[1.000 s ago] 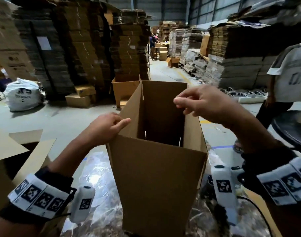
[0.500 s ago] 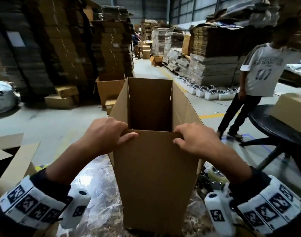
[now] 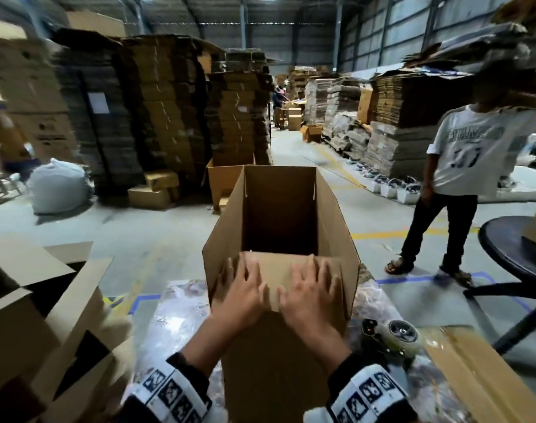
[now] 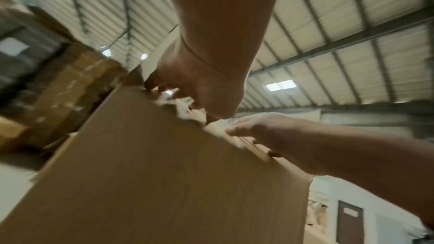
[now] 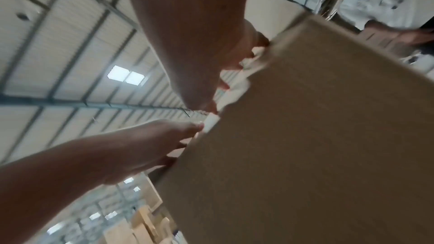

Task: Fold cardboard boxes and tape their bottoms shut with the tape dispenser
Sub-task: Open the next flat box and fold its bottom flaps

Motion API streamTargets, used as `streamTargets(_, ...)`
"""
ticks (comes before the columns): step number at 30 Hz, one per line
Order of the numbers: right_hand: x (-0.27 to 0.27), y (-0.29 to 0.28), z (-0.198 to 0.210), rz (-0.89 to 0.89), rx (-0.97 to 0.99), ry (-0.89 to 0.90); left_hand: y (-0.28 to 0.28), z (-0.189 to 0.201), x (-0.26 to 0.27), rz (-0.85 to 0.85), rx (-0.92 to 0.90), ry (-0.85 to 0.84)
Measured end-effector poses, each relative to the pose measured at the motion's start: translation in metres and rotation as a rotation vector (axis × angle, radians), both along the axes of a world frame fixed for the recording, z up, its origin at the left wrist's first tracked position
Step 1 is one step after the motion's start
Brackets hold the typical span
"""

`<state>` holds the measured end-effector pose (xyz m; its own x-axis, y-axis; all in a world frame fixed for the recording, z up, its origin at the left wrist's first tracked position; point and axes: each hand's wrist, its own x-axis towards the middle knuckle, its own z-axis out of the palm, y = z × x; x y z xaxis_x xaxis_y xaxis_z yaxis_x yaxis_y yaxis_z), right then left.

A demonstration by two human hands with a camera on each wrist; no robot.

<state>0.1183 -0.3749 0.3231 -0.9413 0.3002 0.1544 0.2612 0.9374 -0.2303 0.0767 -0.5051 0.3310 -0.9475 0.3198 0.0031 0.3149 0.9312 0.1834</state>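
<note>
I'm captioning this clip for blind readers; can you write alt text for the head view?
Both hands, left hand and right hand, press flat with spread fingers on the near flap of an upright open cardboard box. A tape dispenser lies to its right; a bystander stands beyond.

Both hands, left [image 3: 241,296] and right [image 3: 311,296], lie side by side, fingers spread flat.

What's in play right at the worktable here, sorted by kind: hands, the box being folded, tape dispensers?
Hands: 2, left hand and right hand, flat on the near flap
Cardboard box being folded: 1
Tape dispenser: 1
Total: 4
</note>
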Motion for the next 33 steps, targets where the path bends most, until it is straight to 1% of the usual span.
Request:
streamTargets(2,0.003,0.006,-0.020,0.043,0.042,-0.075,0.001,-0.029,0.002,0.040,-0.017,0.057)
streamTargets(3,0.003,0.011,-0.024,0.065,0.054,-0.079,0.001,-0.036,0.001,0.057,-0.033,0.087)
streamTargets(4,0.002,0.015,-0.026,0.088,0.063,-0.077,0.002,-0.038,-0.001,0.058,-0.049,0.092)
streamTargets(7,0.002,0.029,-0.029,0.165,0.065,-0.116,0.008,-0.038,0.000,0.004,-0.123,0.015)
streamTargets(11,0.005,0.047,-0.036,0.219,0.051,-0.113,0.019,-0.034,0.005,-0.055,-0.136,-0.057)
streamTargets(12,0.006,0.050,-0.036,0.226,0.056,-0.107,0.021,-0.031,0.006,-0.052,-0.144,-0.065)
streamTargets(14,0.008,0.056,-0.035,0.247,0.065,-0.076,0.023,-0.025,0.005,-0.009,-0.165,-0.019)
streamTargets(16,0.009,0.058,-0.032,0.282,0.078,-0.029,0.022,-0.017,0.001,0.023,-0.200,0.089)
streamTargets(18,0.008,0.055,-0.029,0.327,0.086,-0.005,0.017,-0.008,-0.002,0.031,-0.291,0.174)
streamTargets(23,-0.001,0.047,-0.021,0.420,0.051,-0.019,0.008,0.010,-0.004,0.100,-0.447,0.193)
streamTargets(25,-0.007,0.048,-0.023,0.427,0.059,-0.028,0.006,0.016,-0.006,0.091,-0.458,0.251)
streamTargets(27,-0.016,0.051,-0.026,0.416,0.059,-0.012,0.001,0.030,-0.011,0.078,-0.468,0.351)
streamTargets(29,-0.025,0.054,-0.029,0.394,0.111,0.024,-0.001,0.049,-0.018,0.121,-0.502,0.412)
streamTargets(31,-0.034,0.050,-0.034,0.359,0.148,0.051,-0.003,0.063,-0.026,0.220,-0.485,0.376)
streamTargets(33,-0.041,0.044,-0.037,0.342,0.143,0.065,-0.002,0.073,-0.039,0.292,-0.375,0.335)
